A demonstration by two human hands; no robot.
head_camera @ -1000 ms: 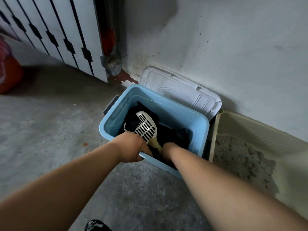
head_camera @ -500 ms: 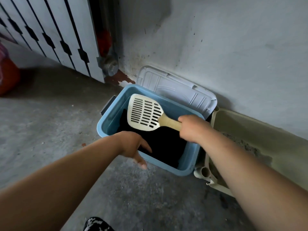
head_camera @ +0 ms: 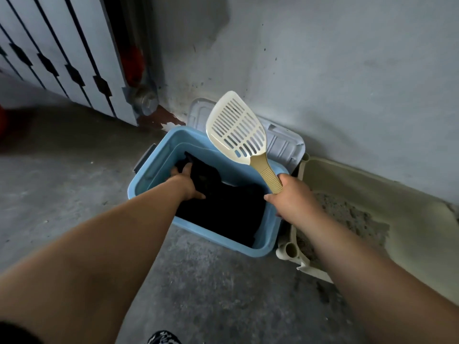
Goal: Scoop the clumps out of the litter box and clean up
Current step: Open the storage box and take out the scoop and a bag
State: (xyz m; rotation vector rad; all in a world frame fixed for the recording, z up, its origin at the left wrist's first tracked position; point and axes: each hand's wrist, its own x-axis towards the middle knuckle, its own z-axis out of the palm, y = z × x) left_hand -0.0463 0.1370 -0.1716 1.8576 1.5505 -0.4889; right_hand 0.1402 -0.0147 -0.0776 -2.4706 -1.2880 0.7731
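My right hand [head_camera: 293,198] grips the tan handle of a cream slotted litter scoop [head_camera: 236,127], held upright above the far right corner of a blue plastic bin [head_camera: 146,175]. A black bag [head_camera: 223,207] lines the inside of the bin. My left hand [head_camera: 185,182] reaches into the bin's left side and holds a fold of the black bag. To the right stands the beige litter box [head_camera: 397,202] with grey litter [head_camera: 347,217] heaped on its left side.
The bin's white lid [head_camera: 285,142] leans against the grey wall behind it. A white slatted door [head_camera: 62,53] and a metal pipe fitting [head_camera: 146,103] are at the upper left. Bare concrete floor [head_camera: 62,175] spreads to the left and front.
My right hand has lifted the scoop out of the bin and tipped it upright. My left hand went from the bin's front rim back inside, onto the black bag.
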